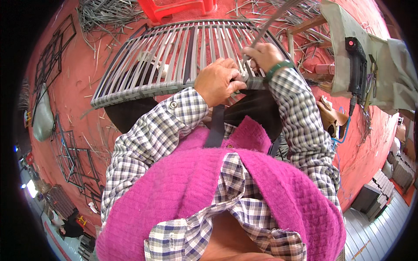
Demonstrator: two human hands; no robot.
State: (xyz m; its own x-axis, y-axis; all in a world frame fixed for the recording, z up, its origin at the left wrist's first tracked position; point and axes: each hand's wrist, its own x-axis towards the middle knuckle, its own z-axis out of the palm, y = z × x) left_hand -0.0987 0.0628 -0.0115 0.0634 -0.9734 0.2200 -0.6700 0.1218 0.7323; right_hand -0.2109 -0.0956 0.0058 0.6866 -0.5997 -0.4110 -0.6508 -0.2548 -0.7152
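Note:
A frame strung with flat grey plastic strips (143, 90) lies across my lap, its near rail wrapped in woven strips. My left hand (220, 81) is closed at that rail, right of its middle, thumb and fingers curled against the weave; what lies under the fingertips is hidden. Just to its right, my right hand (264, 57) pinches a long grey strip (272, 22) that rises up and away past the frame's far edge. The strip's lower end runs down toward the rail between my hands. A dark bar (190, 54) runs among the lengthwise strips.
Beyond the frame stands a red plastic stool (178, 8). Loose strips are heaped (106, 19) at the far left. At right, a cloth-draped stand (344, 48) carries a black corded power tool (357, 65). Dark metal frames (72, 152) lie on the red floor at left.

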